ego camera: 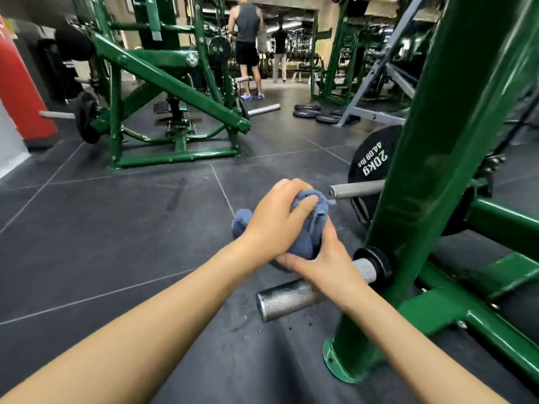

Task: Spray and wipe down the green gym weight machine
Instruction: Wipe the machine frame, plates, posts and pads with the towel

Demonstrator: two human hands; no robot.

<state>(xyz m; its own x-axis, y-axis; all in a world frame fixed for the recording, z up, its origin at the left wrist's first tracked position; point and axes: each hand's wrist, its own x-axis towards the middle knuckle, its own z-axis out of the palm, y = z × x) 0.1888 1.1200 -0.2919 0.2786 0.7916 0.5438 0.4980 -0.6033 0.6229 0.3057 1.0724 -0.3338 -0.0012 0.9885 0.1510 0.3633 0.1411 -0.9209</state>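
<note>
Both hands meet over the blue cloth [306,237]: my left hand [274,220] is curled over its top, and my right hand [323,260] cups it from below with the thumb pressed against the fabric, so each is clamped on the same bundle. I judge the cloth soft, light and limp (one loose end pokes out past the left wrist), best kept bunched in the palm so a padded face meets the metal. Just under the right hand lies the steel peg [291,297], a knurled sleeve jutting from the green post [431,182] of the weight machine, which rises at the right of the view with its foot plate on the floor [102,237]. Peg and post I take to be rigid, heavy and fixed; nothing there needs lifting, only firm rubbing, and the rough knurling may snag threads. No spray bottle is visible. Beyond the post sits a black plate [370,158] marked 20kg behind a second bar [355,190]. Farther off stand another green machine [163,83] and a person [248,39].
</note>
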